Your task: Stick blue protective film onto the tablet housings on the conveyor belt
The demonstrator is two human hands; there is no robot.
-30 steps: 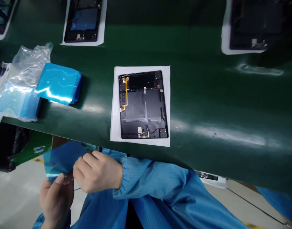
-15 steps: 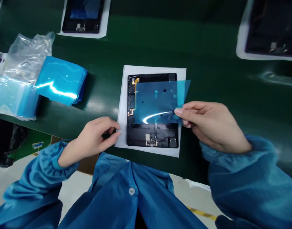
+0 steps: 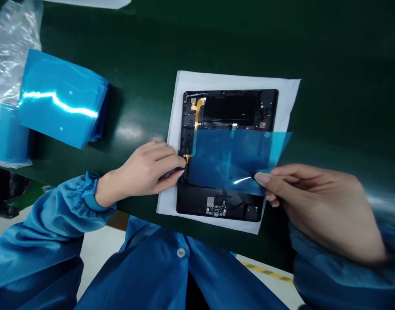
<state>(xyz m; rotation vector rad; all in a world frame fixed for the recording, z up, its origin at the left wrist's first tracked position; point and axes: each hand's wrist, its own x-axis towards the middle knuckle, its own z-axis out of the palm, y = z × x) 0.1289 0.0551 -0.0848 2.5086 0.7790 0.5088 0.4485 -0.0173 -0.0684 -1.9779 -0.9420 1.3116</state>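
Observation:
An open tablet housing (image 3: 197, 200), black inside with an orange flex cable and a small circuit board, lies on a white sheet (image 3: 166, 202). A see-through blue plastic film (image 3: 216, 159) covers the middle and lower part of the housing and sticks out past its right side. My right hand (image 3: 316, 202) pinches the film's lower right corner between thumb and fingers. At the housing's left edge, my left hand (image 3: 152, 168) has its thumb and fingertips closed on the rim, close to the cable's lower end.
To the left lies a stack of shiny blue films (image 3: 61, 99) on the dark green table (image 3: 135, 103). Beside it, a clear plastic bag (image 3: 13, 56) holds more blue sheets. Part of a white sheet (image 3: 97, 3) shows at the top edge.
The film has shifted down over the housing, baring the dark upper part. My left hand has moved right, from the white sheet onto the housing's edge. The view has come closer.

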